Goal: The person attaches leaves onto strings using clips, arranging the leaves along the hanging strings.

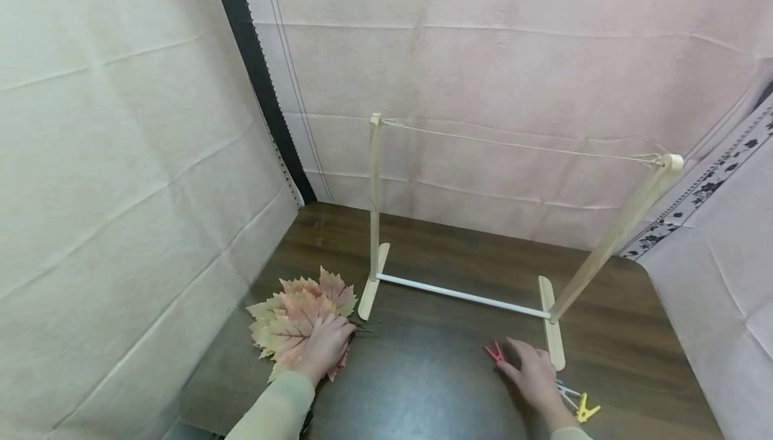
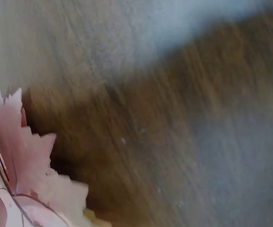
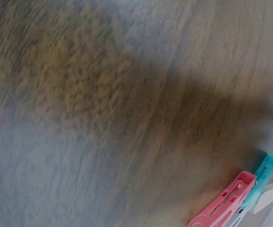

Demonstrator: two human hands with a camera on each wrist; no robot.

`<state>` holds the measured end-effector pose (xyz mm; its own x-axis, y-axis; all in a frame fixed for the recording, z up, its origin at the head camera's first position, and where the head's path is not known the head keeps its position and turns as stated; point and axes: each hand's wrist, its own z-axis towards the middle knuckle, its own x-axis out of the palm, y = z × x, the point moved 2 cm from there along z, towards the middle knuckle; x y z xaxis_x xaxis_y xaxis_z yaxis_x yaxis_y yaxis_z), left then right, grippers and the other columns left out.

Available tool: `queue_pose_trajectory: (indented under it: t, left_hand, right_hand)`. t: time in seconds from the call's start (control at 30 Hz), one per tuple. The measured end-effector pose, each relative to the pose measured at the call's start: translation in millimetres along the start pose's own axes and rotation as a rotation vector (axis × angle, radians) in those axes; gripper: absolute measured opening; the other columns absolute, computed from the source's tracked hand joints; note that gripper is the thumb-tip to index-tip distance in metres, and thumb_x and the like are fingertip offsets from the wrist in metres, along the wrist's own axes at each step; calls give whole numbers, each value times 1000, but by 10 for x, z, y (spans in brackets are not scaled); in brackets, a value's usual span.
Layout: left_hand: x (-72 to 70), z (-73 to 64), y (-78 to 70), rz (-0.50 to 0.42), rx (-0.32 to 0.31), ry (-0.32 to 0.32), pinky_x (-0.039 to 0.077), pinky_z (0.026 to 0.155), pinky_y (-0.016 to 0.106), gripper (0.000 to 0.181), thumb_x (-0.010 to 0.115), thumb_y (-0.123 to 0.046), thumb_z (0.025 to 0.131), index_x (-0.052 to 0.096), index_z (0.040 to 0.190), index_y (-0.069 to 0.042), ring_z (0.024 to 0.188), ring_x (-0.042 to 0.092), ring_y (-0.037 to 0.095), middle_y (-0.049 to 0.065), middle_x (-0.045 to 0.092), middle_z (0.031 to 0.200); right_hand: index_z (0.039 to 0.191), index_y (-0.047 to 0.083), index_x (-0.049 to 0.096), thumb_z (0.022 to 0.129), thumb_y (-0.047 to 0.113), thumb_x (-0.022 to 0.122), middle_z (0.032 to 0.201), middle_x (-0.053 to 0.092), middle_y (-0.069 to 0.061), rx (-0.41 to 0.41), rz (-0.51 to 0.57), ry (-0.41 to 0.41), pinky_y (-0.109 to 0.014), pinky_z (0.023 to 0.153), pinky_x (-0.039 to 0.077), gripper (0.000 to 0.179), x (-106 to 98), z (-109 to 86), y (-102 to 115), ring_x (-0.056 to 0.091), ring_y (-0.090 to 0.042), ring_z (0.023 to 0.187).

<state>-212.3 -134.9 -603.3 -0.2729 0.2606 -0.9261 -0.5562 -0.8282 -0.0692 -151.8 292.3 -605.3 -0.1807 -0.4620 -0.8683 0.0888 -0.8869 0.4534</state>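
A pile of pink and yellow-green maple leaves (image 1: 290, 322) lies on the left of the table, with thin dark stems pointing right. My left hand (image 1: 329, 346) is over its right side, fingers curled at the stems, gripping the leaves there. Close up, a jagged pink leaf (image 2: 25, 146) shows beside my fingertips. My right hand (image 1: 531, 373) pinches a red clothespin (image 1: 495, 353) near the right foot of a small clothesline stand. Beneath this hand, a pink clothespin (image 3: 226, 198) and a teal one (image 3: 264, 175) lie on the table.
The wooden stand has two posts, a string (image 1: 513, 141) tied between their tops and a white rod (image 1: 461, 294) across the bottom. A yellow clothespin (image 1: 586, 410) and a pale one (image 1: 568, 392) lie by my right wrist. Cloth walls (image 1: 471, 78) surround the brown table (image 1: 423, 373).
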Motion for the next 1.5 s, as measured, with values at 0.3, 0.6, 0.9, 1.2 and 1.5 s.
queue_pose_trajectory:
  t: [0.3, 0.6, 0.9, 1.2, 1.5]
  left_hand:
    - [-121, 42, 28, 4, -44, -67, 39, 77, 41, 6, 67, -11, 83, 67, 88, -14, 83, 51, 22, -2, 57, 85]
    - [-250, 84, 45, -12, -65, -138, 38, 82, 44, 10, 65, -13, 86, 65, 96, -15, 87, 56, 21, -3, 66, 90]
    - [-353, 151, 36, -32, -56, -137, 36, 79, 44, 16, 66, -13, 84, 67, 100, -16, 90, 55, 21, -3, 66, 92]
    - [-518, 222, 20, -54, -50, -204, 35, 79, 44, 12, 65, -18, 85, 69, 96, -15, 83, 55, 20, -3, 67, 89]
    - [-658, 274, 3, -60, -75, -240, 35, 79, 44, 7, 66, -19, 85, 70, 91, -16, 82, 56, 20, -3, 68, 87]
  right_hand:
    - [120, 2, 60, 76, 30, 77, 117, 60, -21, 5, -22, 5, -60, 80, 35, 55, 42, 5, 3, 49, -45, 103]
    - [120, 1, 60, 77, 35, 75, 117, 59, -22, 58, -57, 17, -58, 76, 37, 57, 43, 9, 25, 49, -44, 102]
    - [120, 2, 60, 78, 35, 74, 117, 59, -22, 92, -60, 54, -55, 75, 38, 55, 81, 15, 52, 48, -44, 103]
    - [120, 4, 61, 79, 36, 74, 117, 60, -21, 94, -58, 55, -54, 74, 37, 54, 138, 56, 75, 49, -43, 104]
    - [120, 2, 60, 80, 35, 73, 118, 59, -23, 146, -87, 38, -52, 73, 36, 54, 140, 80, 137, 48, -43, 104]
